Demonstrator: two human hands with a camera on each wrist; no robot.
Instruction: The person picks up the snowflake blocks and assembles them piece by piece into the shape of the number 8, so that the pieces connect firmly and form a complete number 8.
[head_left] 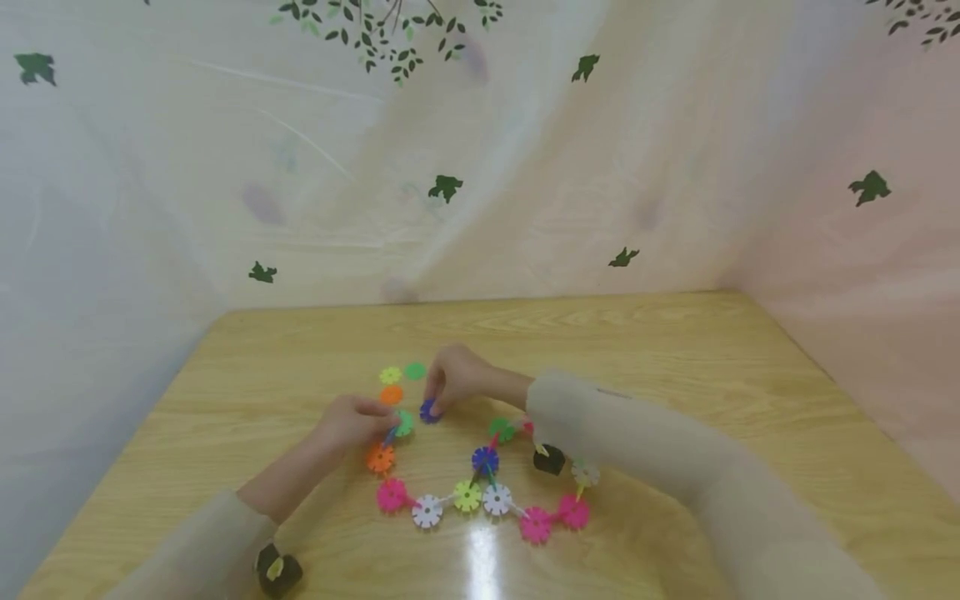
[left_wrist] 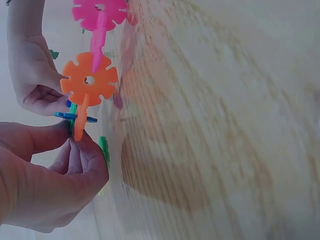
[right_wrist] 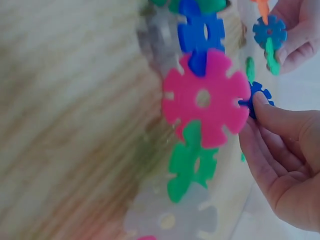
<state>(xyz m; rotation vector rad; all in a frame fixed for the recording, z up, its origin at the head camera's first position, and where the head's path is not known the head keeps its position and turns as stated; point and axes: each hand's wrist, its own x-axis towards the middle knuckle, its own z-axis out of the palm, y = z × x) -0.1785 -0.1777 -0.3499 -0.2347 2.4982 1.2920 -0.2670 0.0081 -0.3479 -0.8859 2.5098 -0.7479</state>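
Observation:
My left hand (head_left: 348, 429) pinches a green snowflake disc (head_left: 405, 423) at the upper left end of a chain of slotted plastic snowflake discs. In the left wrist view, a blue disc (left_wrist: 91, 119) and an orange disc (left_wrist: 80, 80) join on beside the fingertips. Just to the right, my right hand (head_left: 459, 375) holds a single dark blue snowflake disc (right_wrist: 263, 93) between thumb and fingers, a small gap away from the green one. From the left hand the chain curves down through pink (head_left: 392, 495) and white discs (head_left: 427, 512), then bends up toward the right forearm, which hides part of it.
Loose yellow (head_left: 390, 376), green (head_left: 415, 372) and orange discs (head_left: 391, 395) lie on the wooden table (head_left: 600, 333) beyond the left hand. Pink discs (head_left: 536, 526) of the chain lie below the right sleeve. A pale curtain (head_left: 510, 208) with leaf prints hangs behind the table.

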